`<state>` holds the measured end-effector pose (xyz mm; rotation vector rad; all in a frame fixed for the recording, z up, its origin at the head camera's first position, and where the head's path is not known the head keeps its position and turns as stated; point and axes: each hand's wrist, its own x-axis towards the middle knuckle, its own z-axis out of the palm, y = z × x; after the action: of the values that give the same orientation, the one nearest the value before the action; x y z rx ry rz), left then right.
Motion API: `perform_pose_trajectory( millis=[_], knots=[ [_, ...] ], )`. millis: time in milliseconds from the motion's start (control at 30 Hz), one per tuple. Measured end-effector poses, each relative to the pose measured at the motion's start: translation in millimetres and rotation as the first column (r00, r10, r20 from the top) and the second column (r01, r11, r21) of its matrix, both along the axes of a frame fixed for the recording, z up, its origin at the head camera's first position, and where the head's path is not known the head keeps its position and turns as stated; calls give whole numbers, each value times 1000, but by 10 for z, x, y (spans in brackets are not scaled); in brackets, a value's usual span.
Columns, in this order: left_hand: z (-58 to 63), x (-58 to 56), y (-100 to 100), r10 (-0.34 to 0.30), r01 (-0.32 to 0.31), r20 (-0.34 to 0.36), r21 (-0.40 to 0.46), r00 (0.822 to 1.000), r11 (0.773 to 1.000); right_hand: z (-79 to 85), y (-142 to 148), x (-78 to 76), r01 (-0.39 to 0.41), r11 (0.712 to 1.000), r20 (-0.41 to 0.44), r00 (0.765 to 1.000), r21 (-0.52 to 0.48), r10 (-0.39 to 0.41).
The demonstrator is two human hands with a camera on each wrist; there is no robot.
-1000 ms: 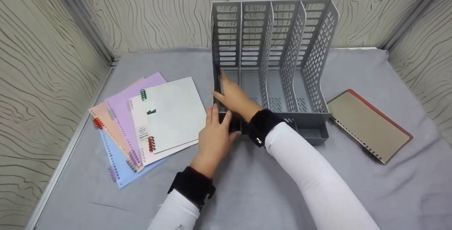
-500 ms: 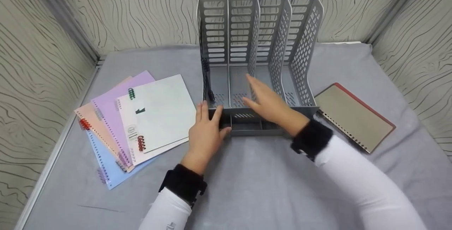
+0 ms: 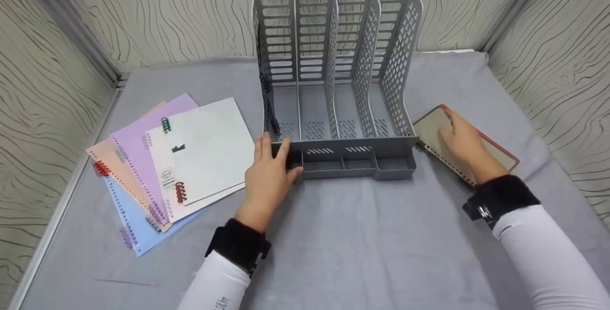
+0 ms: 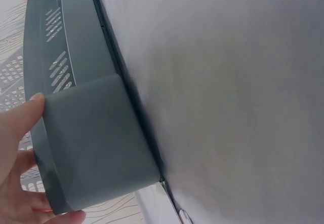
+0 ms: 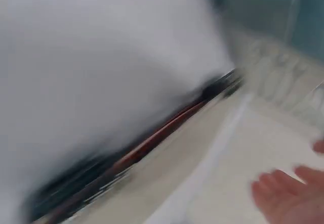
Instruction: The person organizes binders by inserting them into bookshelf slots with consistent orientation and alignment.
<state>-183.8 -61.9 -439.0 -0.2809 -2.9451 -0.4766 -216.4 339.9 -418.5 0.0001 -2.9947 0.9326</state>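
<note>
A grey file organizer (image 3: pixel 355 141) with upright slots and small front trays stands at the back of the table. My left hand (image 3: pixel 268 176) holds its front left corner; in the left wrist view the fingers (image 4: pixel 23 117) bend round the end tray. A dark ring-bound notebook (image 3: pixel 268 95) stands thin against the left wall of the first slot. My right hand (image 3: pixel 464 145) is over a tan notebook (image 3: pixel 431 135) with a red edge, lying right of the organizer. Its fingers are spread loosely and hold nothing. The right wrist view is blurred.
Left of the organizer lies a fanned stack of ring-bound sheets: a white cover (image 3: pixel 209 148), a purple sheet (image 3: pixel 138 143), a peach one (image 3: pixel 107 150) and a blue one (image 3: pixel 143 238). Patterned panels (image 3: pixel 190 19) wall the grey cloth-covered table (image 3: pixel 348 243).
My right hand has left the organizer's first slot and moved right to over the tan notebook. The dark notebook stays in the slot. My left hand remains at the organizer's corner.
</note>
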Motion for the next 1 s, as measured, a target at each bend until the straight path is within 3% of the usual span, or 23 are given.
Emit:
perform_pose_trajectory(
  millis=[67,133,233,567,1000],
  knots=[
    [0,-5,-22,4,-5,-11,-4,1000,1000,-126,108,26,-33,997,147,989,72,22],
    [-6,-7,-38,4,-5,-25,-6,1000,1000,-237,165,55,-74,986,267,963,149,32],
    [-18,-7,-46,-1,0,-37,-10,999,1000,-326,181,94,-76,969,339,941,235,-9],
    [-14,0,-18,3,-3,-27,-7,1000,1000,-285,136,110,-72,947,317,948,313,-32],
    [-2,10,5,-7,7,-49,-9,999,1000,-313,153,173,2,923,209,974,386,-90]
  ],
)
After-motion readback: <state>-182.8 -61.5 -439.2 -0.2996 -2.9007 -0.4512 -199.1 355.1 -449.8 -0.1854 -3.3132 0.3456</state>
